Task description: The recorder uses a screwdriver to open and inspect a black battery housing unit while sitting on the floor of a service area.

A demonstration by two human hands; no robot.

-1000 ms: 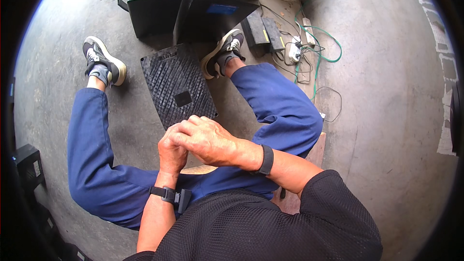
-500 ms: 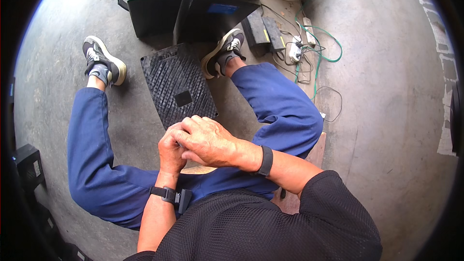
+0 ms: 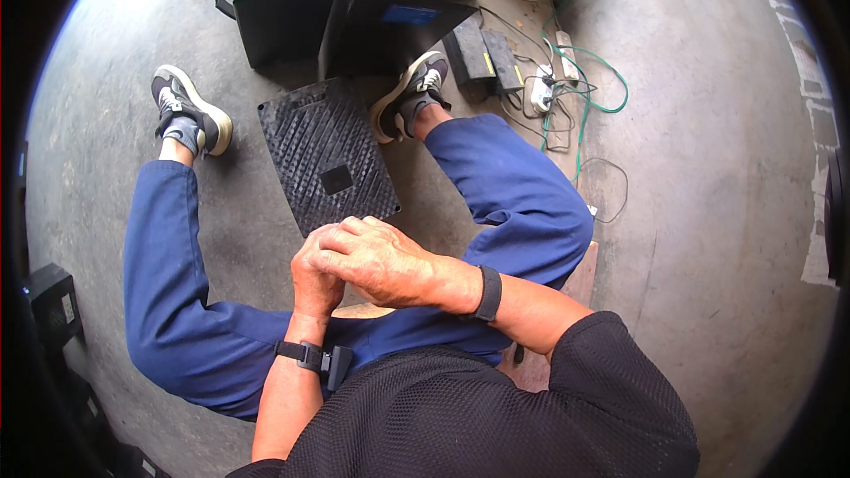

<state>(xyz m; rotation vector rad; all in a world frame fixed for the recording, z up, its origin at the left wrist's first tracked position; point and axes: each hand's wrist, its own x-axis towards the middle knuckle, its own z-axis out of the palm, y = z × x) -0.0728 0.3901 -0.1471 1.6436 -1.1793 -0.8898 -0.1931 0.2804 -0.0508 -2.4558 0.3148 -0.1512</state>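
My two hands meet in front of my lap, close together and touching. My left hand point(image 3: 316, 276) is closed, its fingers mostly covered by the right. Over it curls my right hand point(image 3: 379, 257), closed too, with fingers bent across the left one. Whatever lies between them, if anything, is hidden. Just beyond my hands, a black ribbed rectangular panel point(image 3: 305, 146) lies on the floor between my feet. It has a small smooth square patch near its closer end.
A large black case point(image 3: 288, 22) with a coiled hose stands beyond the panel. To its right are two dark boxes point(image 3: 482, 57), a white power strip point(image 3: 542, 88) and tangled green and black cables. Black boxes point(image 3: 51, 301) line the left edge. I sit on a low wooden seat point(image 3: 580, 283).
My right hand has shifted slightly, its thumb now tucked out of sight and its fingers a little lower over the left. The panel and the things around it stay put.
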